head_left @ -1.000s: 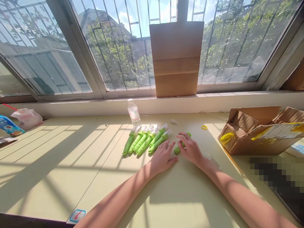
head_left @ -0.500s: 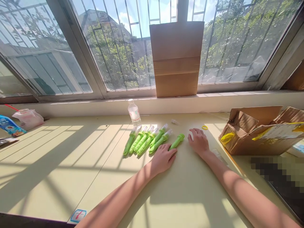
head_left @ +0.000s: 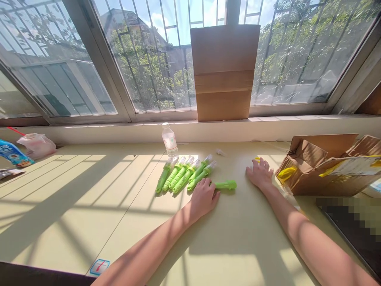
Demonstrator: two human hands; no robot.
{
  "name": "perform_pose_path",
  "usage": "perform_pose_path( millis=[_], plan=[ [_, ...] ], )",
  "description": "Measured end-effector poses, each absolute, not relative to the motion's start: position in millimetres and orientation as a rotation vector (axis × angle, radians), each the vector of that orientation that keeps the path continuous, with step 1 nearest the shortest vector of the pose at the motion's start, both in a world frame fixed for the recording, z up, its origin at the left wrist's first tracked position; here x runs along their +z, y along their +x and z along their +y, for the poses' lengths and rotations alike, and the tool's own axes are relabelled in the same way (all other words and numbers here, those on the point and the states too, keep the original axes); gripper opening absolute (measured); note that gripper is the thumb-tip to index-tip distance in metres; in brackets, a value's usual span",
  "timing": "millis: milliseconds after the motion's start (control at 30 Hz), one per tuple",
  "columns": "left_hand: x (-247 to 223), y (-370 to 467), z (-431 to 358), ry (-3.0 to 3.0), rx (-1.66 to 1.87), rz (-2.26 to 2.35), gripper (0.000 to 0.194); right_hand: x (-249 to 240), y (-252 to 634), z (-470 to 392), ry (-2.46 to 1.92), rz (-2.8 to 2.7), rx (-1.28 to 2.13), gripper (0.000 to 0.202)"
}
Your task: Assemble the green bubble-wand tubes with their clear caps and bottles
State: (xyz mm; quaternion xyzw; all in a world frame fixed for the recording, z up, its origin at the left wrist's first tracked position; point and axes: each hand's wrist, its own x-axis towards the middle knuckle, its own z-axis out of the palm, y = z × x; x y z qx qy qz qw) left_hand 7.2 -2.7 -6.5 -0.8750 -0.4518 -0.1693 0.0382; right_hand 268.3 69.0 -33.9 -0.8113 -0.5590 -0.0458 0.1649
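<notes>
My left hand (head_left: 204, 194) is closed around one end of a green plastic tube (head_left: 226, 185). The tube lies level on the table, its ribbed free end pointing right and no clear cap on it. Beside this hand, several similar green tubes (head_left: 180, 178) with clear caps lie side by side, slanting. My right hand (head_left: 260, 173) rests palm down with its fingers apart. Its fingertips reach a small yellow ring (head_left: 257, 159), partly hidden; whether they touch it I cannot tell. A small clear cap (head_left: 220, 152) lies farther back on the table.
A clear bottle (head_left: 169, 140) stands behind the tubes. At right is an open cardboard box (head_left: 333, 169) with a yellow piece (head_left: 287, 173) at its corner. A cardboard sheet (head_left: 224, 75) leans against the window. A blue packet (head_left: 14, 154) and a pinkish bag (head_left: 37, 146) sit far left.
My right hand has moved right, to the yellow ring. The tube in my left hand has swung from slanting to nearly level. The view has shifted slightly.
</notes>
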Motion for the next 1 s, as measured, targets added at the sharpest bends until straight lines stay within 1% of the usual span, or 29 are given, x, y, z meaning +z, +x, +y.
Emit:
perform_pose_path(
  millis=[133, 233, 467, 600, 767, 933, 1000],
  plan=[
    [-6, 8, -3, -2.654, -0.490, -1.413, 0.024, -35, 273, 73, -2.332, -1.642, -0.031, 0.054],
    [-5, 8, -3, -2.655, -0.495, -1.420, 0.023, -35, 274, 75, -2.326, -1.629, 0.000, 0.052],
    [-3, 8, -5, -2.638, -0.509, -1.435, 0.019, -28, 276, 73, -2.218, -1.511, -0.202, 0.035],
    [-2, 8, -5, -2.636, -0.503, -1.430, 0.017, -30, 281, 73, -2.132, -1.537, -0.181, 0.024],
    [-2, 8, -5, -2.626, -0.496, -1.437, 0.017, -33, 273, 68, -1.978, -1.607, -0.159, 0.031],
    [-2, 8, -5, -2.603, -0.521, -1.479, 0.014, -29, 236, 48, -1.693, -1.754, -0.161, 0.034],
    [-1, 7, -5, -2.621, -0.566, -1.465, 0.018, -26, 222, 41, -1.619, -1.842, -0.118, 0.037]
  ],
)
